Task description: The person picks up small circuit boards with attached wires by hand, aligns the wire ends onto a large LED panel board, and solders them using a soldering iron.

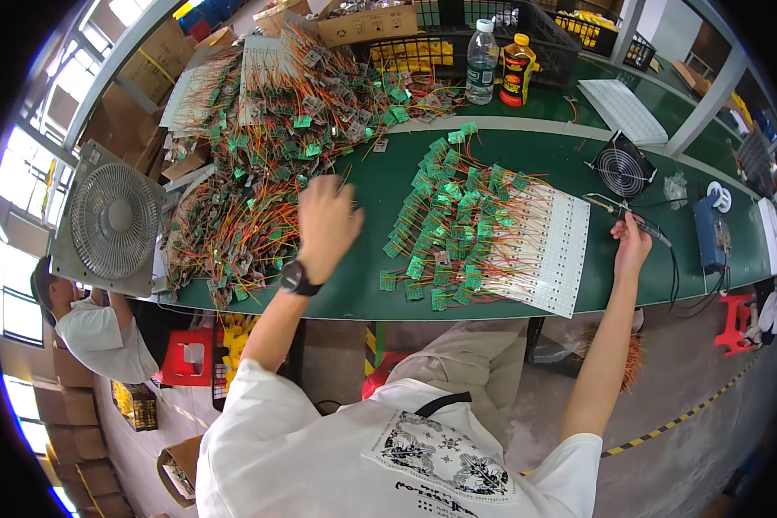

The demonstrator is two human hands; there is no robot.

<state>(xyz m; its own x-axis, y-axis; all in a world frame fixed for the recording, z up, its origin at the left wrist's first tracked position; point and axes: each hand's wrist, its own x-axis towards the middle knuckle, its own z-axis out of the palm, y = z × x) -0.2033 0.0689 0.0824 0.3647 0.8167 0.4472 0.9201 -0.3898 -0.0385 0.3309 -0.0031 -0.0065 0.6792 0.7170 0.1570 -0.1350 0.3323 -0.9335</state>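
Note:
My left hand, with a dark watch on its wrist, is over the right edge of a large heap of small green circuit boards with red and yellow wires. Its fingers are smeared by motion, so what they hold, if anything, does not show. My right hand grips a soldering iron, its tip pointing left toward a white perforated panel. Rows of wires lead from that panel to a cluster of green circuit boards spread on the green tabletop between my hands.
A small black fan and a blue box-shaped unit stand at the right. Behind are a water bottle, an orange-capped bottle and a white panel. A large grey fan is at left, with a person nearby.

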